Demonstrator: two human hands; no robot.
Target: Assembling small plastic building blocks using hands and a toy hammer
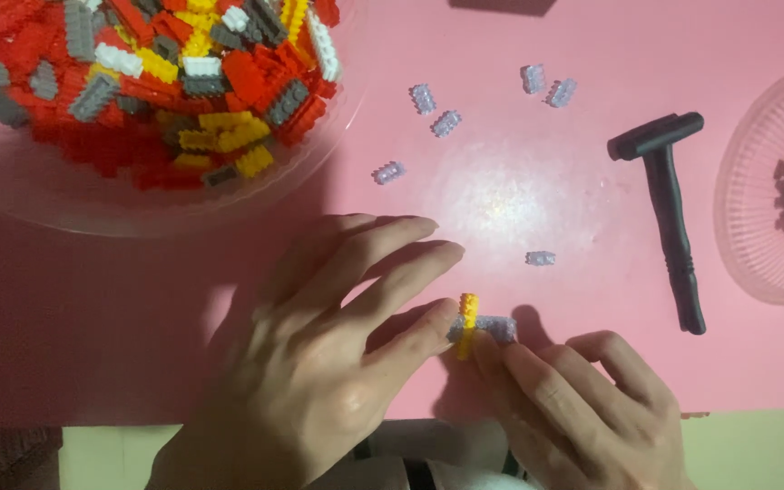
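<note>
Yellow brick (pixel 468 324) and lilac brick (pixel 496 328) being pinched together low in the frame's centre, left hand (pixel 319 363) fingertips and right hand (pixel 583 399) fingertips pressing them on the pink table (pixel 592 218), black hammer (pixel 669 213) lying right, bowl of bricks (pixel 138 195) sitting upper left.

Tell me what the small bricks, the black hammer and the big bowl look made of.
Yellow brick and lilac brick: likely moulded plastic, studded; the lilac looks translucent. Black hammer: matte, probably rubber or plastic. Big bowl: clear, glossy plastic or glass; bricks show through.
</note>
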